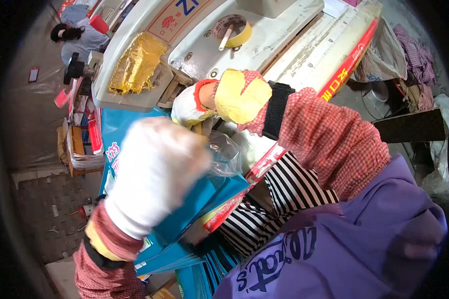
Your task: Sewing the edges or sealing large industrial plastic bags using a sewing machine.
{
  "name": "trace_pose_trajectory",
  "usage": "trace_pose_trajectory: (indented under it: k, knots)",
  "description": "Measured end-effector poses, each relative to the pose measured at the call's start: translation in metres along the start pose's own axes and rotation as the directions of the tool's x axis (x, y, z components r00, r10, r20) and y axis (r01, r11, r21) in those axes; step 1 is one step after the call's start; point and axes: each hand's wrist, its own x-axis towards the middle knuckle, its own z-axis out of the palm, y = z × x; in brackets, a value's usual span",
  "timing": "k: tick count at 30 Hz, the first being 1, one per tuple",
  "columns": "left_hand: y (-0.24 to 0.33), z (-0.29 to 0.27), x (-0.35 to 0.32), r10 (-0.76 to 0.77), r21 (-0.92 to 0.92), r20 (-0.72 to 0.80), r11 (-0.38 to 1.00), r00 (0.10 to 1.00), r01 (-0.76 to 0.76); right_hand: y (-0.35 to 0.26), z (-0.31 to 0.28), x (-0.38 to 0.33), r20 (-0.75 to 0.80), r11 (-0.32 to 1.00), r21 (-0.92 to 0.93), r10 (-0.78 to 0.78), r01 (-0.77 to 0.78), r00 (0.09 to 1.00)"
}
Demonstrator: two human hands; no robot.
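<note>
My left hand (159,159), in a white glove, is raised over blue printed plastic sheets (122,132). It is smeared by motion, so its fingers cannot be made out. Beyond it, my right hand (188,105) wears a white glove with a red cuff and sits close to the head of a white sewing machine (134,97). Its fingers point down and are partly hidden. A clear plastic bag (227,152) lies just below the right hand. Golden woven cloth (137,62) is stuck to the machine.
A roll of yellow tape (242,36) with a white stick lies on the machine bed. Red printed tape (351,57) runs along the worktable's edge. Stacked papers and sheets (85,159) stand at the left. Another person (80,42) is at the far left. Bags and cloth (384,55) hang at the right.
</note>
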Motion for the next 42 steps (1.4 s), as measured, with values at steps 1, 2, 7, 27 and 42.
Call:
trace_pose_trajectory:
  k: [1, 2, 7, 27, 42]
  knots:
    - [0.020, -0.001, 0.007, 0.085, 0.018, 0.079, 0.996, 0.993, -0.087, 0.005, 0.004, 0.003, -0.043, 0.999, -0.021, -0.031, 0.030, 0.999]
    - [0.038, 0.001, 0.015, 0.135, 0.007, 0.219, 0.990, 0.966, -0.140, 0.008, 0.005, 0.006, -0.079, 0.997, -0.048, -0.060, 0.057, 0.995]
    - [0.042, -0.033, 0.032, 0.072, -0.344, 0.690, 0.908, 0.720, 0.239, 0.017, 0.017, 0.007, -0.192, 0.991, -0.096, -0.105, 0.088, 0.976]
    - [0.151, -0.022, -0.020, 0.306, -0.233, 0.748, 0.952, 0.589, -0.198, -0.003, 0.082, -0.070, -0.484, 0.929, -0.371, -0.204, 0.012, 0.851]
    - [0.146, 0.013, -0.021, 0.460, -0.389, 0.456, 0.873, 0.762, -0.295, -0.003, 0.148, -0.101, -0.664, 0.979, -0.185, -0.063, -0.082, 0.745]
